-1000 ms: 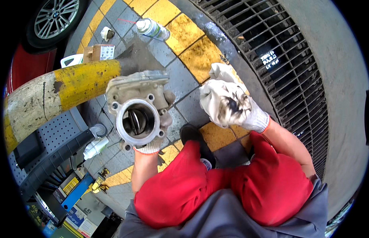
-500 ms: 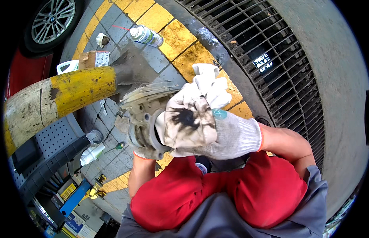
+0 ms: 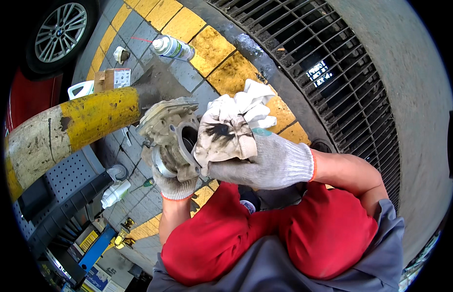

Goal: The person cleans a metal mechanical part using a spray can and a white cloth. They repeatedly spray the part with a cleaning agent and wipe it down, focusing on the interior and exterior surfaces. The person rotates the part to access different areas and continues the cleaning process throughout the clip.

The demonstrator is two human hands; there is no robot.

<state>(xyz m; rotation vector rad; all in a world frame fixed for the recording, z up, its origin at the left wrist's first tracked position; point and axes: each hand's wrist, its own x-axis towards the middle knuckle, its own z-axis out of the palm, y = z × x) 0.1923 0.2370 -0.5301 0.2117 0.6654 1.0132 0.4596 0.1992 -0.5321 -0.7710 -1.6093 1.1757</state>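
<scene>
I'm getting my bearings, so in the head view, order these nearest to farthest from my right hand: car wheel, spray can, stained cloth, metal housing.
1. Stained cloth: in the right hand.
2. Metal housing: left, in the left hand.
3. Spray can: toward the upper left.
4. Car wheel: farther upper left.

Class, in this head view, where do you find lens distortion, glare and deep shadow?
Head view: the floor grate bends in an arc and the picture's corners go black; head view: a bright patch glares between its bars; head view: the bore of the metal housing in the left hand is dark inside.
</scene>
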